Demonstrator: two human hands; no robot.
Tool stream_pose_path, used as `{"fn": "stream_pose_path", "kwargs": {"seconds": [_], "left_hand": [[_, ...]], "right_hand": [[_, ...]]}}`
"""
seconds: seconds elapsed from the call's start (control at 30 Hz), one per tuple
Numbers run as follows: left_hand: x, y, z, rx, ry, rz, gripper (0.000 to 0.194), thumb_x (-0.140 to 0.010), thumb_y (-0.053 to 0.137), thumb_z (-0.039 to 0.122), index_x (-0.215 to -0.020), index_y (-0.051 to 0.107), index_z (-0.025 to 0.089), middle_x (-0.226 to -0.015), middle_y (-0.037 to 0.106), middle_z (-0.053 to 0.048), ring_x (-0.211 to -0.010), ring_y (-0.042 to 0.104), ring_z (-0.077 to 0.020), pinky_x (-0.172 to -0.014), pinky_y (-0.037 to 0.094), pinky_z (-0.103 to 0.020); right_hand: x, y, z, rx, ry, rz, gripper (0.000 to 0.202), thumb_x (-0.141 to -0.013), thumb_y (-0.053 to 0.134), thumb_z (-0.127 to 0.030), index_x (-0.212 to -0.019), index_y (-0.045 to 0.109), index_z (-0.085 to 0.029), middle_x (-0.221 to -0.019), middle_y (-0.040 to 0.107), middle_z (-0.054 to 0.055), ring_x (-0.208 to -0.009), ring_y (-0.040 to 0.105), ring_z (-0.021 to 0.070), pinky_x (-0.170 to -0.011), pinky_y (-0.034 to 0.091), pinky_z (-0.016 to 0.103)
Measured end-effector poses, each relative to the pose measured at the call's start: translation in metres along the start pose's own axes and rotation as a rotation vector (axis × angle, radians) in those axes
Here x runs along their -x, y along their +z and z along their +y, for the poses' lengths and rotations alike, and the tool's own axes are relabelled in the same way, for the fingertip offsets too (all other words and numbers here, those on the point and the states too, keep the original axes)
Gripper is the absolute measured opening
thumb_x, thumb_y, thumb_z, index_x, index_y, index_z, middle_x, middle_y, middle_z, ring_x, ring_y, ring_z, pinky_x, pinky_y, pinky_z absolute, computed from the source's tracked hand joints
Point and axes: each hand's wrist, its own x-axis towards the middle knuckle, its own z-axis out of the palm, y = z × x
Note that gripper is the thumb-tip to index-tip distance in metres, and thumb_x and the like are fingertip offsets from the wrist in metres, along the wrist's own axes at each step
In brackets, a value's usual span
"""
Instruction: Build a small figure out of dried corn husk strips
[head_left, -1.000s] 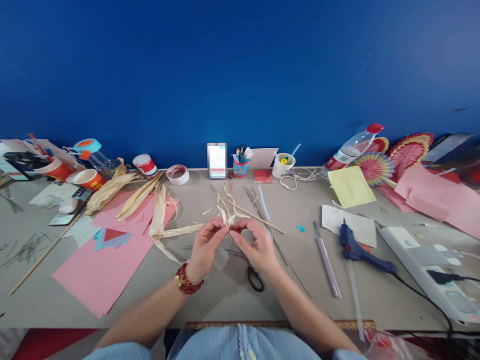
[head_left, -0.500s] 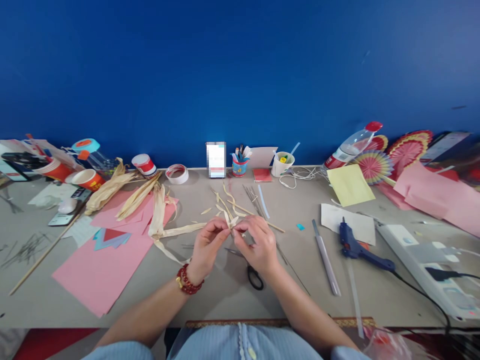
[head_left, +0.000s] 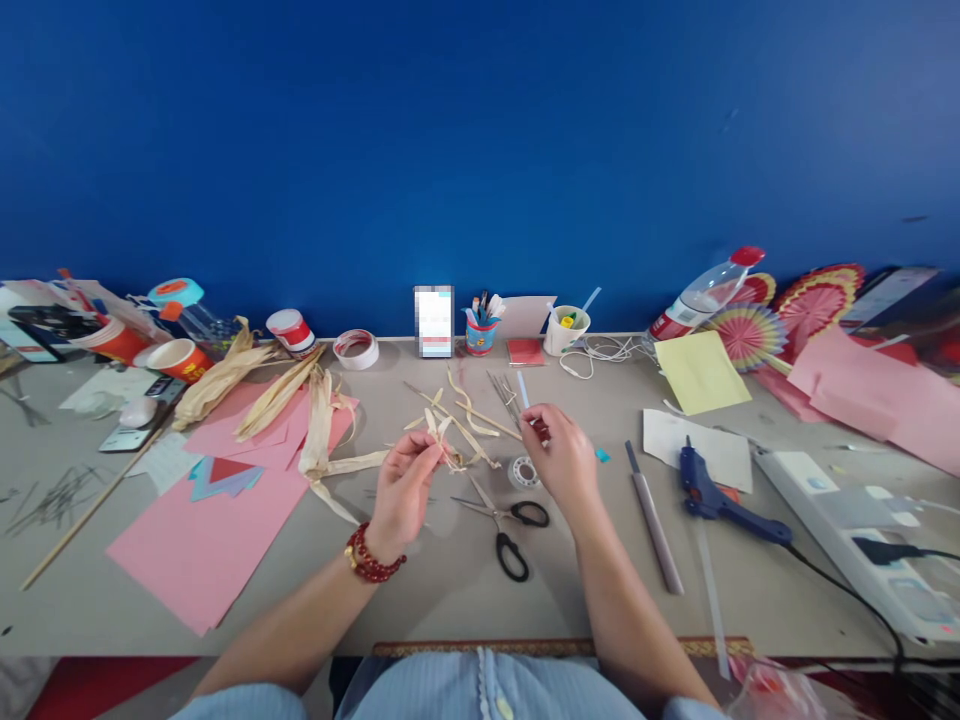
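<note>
My left hand (head_left: 405, 492) pinches a small piece of pale corn husk (head_left: 439, 432), with thin strips sticking up from the fingertips. My right hand (head_left: 564, 455) is apart from it to the right, fingers curled inward round something dark red that is partly hidden. Between and below the hands, black-handled scissors (head_left: 501, 515) lie with their blades spread. A small white tape roll (head_left: 523, 472) rests just left of my right hand. Husk strips and wire stems (head_left: 472, 415) are scattered beyond the hands.
Pink paper (head_left: 214, 540) and dried husks (head_left: 319, 430) lie at left. A phone (head_left: 433, 322) and pen cups stand at the wall. To the right are a grey-handled knife (head_left: 656, 530), a blue glue gun (head_left: 724, 500) and a power strip (head_left: 862, 540).
My hands have parted: the right moved away to the right, while the left kept the husk piece. The scissors and small tape roll now show fully.
</note>
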Motion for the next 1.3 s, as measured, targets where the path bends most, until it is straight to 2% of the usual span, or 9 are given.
{"fn": "stream_pose_path", "kwargs": {"seconds": [0.07,0.2,0.33,0.43,0.67,0.9,1.07,1.2,1.3], "left_hand": [[-0.002,0.000,0.003,0.005,0.008,-0.005,0.013,-0.078,0.075,0.026,-0.076,0.065,0.019,-0.078,0.062,-0.001,-0.071,0.056,-0.0107,-0.074,0.046,-0.024],[-0.004,0.002,0.007,-0.005,0.002,0.010,0.013,-0.077,0.075,0.027,-0.078,0.065,0.019,-0.081,0.063,-0.001,-0.073,0.056,-0.0110,-0.075,0.047,-0.025],[-0.003,0.004,0.005,-0.029,0.008,0.032,0.014,-0.076,0.077,0.027,-0.077,0.067,0.018,-0.081,0.063,-0.001,-0.076,0.057,-0.0117,-0.079,0.046,-0.026],[-0.001,0.006,0.002,-0.038,0.000,0.051,0.013,-0.075,0.077,0.027,-0.077,0.068,0.018,-0.080,0.062,0.000,-0.076,0.057,-0.0117,-0.079,0.046,-0.025],[0.002,0.009,0.004,-0.033,-0.029,0.003,0.014,-0.078,0.075,0.028,-0.078,0.066,0.018,-0.081,0.062,0.000,-0.079,0.056,-0.0126,-0.079,0.045,-0.026],[0.000,0.007,0.006,-0.001,-0.026,-0.025,0.016,-0.078,0.076,0.030,-0.076,0.064,0.018,-0.081,0.062,-0.001,-0.079,0.056,-0.0123,-0.083,0.045,-0.026],[0.002,0.006,0.002,-0.008,-0.003,-0.014,0.012,-0.079,0.075,0.027,-0.080,0.067,0.019,-0.082,0.064,-0.001,-0.081,0.057,-0.0124,-0.084,0.045,-0.025],[0.006,0.003,-0.004,-0.032,0.007,-0.016,0.010,-0.078,0.076,0.025,-0.082,0.068,0.019,-0.084,0.065,-0.001,-0.085,0.060,-0.0137,-0.085,0.047,-0.026],[0.008,0.000,-0.008,-0.047,0.005,-0.030,0.010,-0.077,0.076,0.025,-0.082,0.069,0.020,-0.086,0.064,0.000,-0.087,0.059,-0.0139,-0.085,0.047,-0.026]], "right_hand": [[-0.001,-0.004,0.003,0.061,0.003,-0.043,0.015,-0.086,0.054,-0.019,-0.097,0.064,-0.020,-0.092,0.070,0.006,-0.063,0.061,0.0159,-0.059,0.043,0.027],[0.001,-0.017,-0.007,0.153,-0.064,-0.070,0.013,-0.090,0.056,-0.025,-0.085,0.069,-0.023,-0.075,0.070,0.004,-0.067,0.061,0.0197,-0.062,0.042,0.030],[0.011,-0.020,-0.033,-0.069,-0.256,-0.164,0.013,-0.092,0.059,-0.031,-0.096,0.068,-0.023,-0.102,0.072,0.008,-0.097,0.063,0.0252,-0.086,0.047,0.038],[0.018,-0.011,-0.052,-0.222,-0.305,-0.228,0.021,-0.087,0.066,-0.029,-0.107,0.064,-0.024,-0.109,0.070,0.008,-0.106,0.062,0.0269,-0.091,0.048,0.040],[0.024,0.007,-0.066,-0.257,-0.249,-0.234,0.006,-0.089,0.061,-0.023,-0.085,0.065,-0.023,-0.081,0.071,0.004,-0.079,0.064,0.0214,-0.077,0.048,0.034],[0.024,-0.003,-0.041,-0.140,-0.218,-0.458,0.012,-0.083,0.060,-0.014,-0.076,0.065,-0.022,-0.074,0.069,0.001,-0.067,0.062,0.0169,-0.063,0.044,0.026],[0.023,-0.009,-0.039,-0.156,-0.134,-0.264,0.012,-0.088,0.054,-0.016,-0.083,0.064,-0.021,-0.082,0.069,0.004,-0.066,0.061,0.0166,-0.062,0.046,0.027],[0.025,-0.006,-0.056,-0.304,-0.293,-0.185,0.004,-0.089,0.061,-0.023,-0.091,0.063,-0.022,-0.092,0.070,0.006,-0.092,0.064,0.0230,-0.083,0.050,0.035],[0.027,0.002,-0.065,-0.382,-0.335,-0.154,0.007,-0.087,0.061,-0.018,-0.093,0.062,-0.022,-0.094,0.071,0.007,-0.095,0.063,0.0230,-0.085,0.051,0.037]]}}
